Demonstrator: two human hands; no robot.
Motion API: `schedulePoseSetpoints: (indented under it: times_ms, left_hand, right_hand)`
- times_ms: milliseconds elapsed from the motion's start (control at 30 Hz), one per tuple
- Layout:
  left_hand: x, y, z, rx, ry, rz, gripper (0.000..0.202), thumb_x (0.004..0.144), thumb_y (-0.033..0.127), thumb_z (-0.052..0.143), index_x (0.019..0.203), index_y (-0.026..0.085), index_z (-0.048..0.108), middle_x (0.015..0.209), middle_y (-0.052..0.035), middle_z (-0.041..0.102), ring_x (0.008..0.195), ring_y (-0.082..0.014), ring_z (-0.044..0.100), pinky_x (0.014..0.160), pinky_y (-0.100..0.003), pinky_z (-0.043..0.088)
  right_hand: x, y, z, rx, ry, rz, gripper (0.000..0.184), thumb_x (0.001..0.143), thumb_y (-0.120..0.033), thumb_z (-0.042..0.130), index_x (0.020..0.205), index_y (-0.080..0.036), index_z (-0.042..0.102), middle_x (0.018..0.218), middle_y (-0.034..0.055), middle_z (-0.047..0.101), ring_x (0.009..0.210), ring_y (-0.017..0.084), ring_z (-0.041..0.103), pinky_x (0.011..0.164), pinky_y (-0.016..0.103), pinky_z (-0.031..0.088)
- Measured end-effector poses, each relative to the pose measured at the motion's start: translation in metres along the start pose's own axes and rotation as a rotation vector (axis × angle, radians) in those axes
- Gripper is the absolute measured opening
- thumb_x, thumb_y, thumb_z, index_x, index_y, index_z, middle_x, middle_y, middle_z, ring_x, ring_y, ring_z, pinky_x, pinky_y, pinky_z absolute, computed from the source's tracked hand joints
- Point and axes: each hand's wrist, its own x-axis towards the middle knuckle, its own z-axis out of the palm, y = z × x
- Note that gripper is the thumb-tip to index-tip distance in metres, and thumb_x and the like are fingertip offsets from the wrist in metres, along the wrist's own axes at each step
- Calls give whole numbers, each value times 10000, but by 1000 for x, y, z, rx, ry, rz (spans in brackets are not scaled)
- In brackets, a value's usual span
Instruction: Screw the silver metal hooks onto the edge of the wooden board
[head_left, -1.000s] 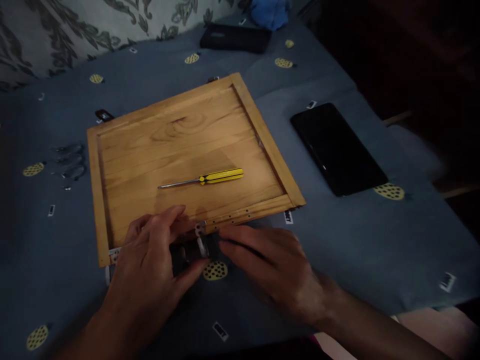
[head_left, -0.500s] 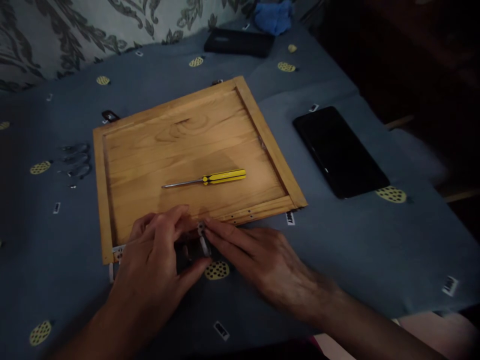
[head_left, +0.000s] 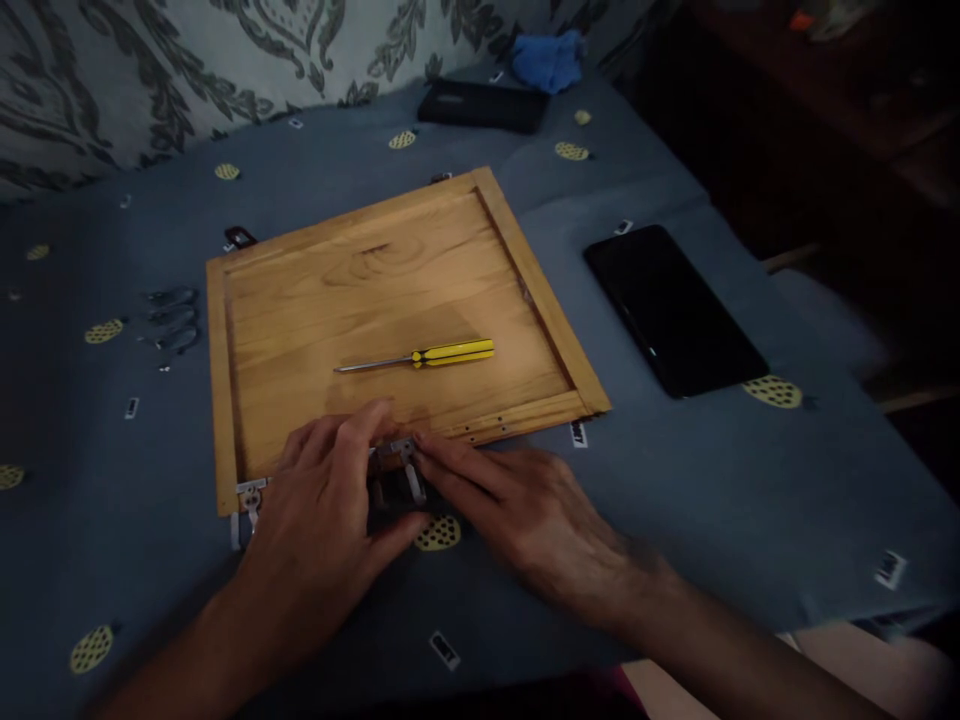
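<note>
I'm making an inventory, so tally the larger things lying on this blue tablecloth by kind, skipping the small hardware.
Light brown rectangular framed wooden panel: 1
Yellow-handled metal screwdriver: 1
Flat black rectangular items: 2 (glossy slab at right, duller case at back)
Crumpled blue cloth: 1
Total: 5

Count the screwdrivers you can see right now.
1: the yellow-handled screwdriver lying on the wooden panel, beyond the left hand and right hand. Others could be hidden under the panel or hands.

Smooth, square tan wooden board [head_left: 300,310], small grey metal hinge [head_left: 407,450], long yellow plastic screwdriver handle [head_left: 457,352], smooth too
</note>
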Motion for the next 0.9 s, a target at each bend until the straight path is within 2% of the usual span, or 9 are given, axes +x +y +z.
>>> schedulePoseSetpoints:
  times_ms: [133, 333, 500, 733, 900]
  left_hand:
    - [0, 1, 1, -9, 17, 7, 707, 797, 259, 712, 1396, 175, 347, 1164, -120, 673, 1085, -325, 621, 949, -512, 496]
    - [-1, 4, 2, -6, 8, 11, 675, 818, 228, 690, 1400, 187, 352, 1172, -106, 679, 1079, -303, 640, 963, -492, 499]
    - [-2, 3, 0, -41, 3, -8, 703, 829, 259, 702, 1418, 212, 321, 1151, -96, 688, 1099, -308, 634, 976, -507, 489]
    - [-1, 2, -1, -70, -7, -31, 758, 793, 213, 732, 1416, 227, 301, 1110, -79, 702, 1085, -300, 652, 994, -517, 486]
    - [-1, 3, 0, -77, 19, -43, 725, 788, 214, 740, 1389, 226, 335, 1119, -83, 703, 1097, -304, 658, 995, -513, 492]
  right_hand:
    - [0, 0, 0, -16, -32, -8, 380, 964, -16, 360, 1198, -60, 657, 1319, 148, 670, 780, 165, 730, 608, 312, 627]
    - [2, 0, -1, 28, -2, 15, 335, 973, -25, 390, 1144, -71, 675, 1270, 115, 706, 806, 150, 745, 649, 275, 630]
    - [2, 0, 0, 16, 4, 4, 318, 952, -10, 421, 1132, -56, 679, 1274, 132, 701, 774, 173, 748, 606, 310, 631]
    - [0, 0, 1, 19, 2, -6, 308, 909, 9, 486, 1148, -45, 672, 1263, 134, 707, 778, 186, 746, 606, 317, 627]
    - [0, 0, -1, 22, 7, -12, 340, 932, 0, 430, 1157, -42, 681, 1276, 139, 700, 771, 183, 740, 613, 319, 628]
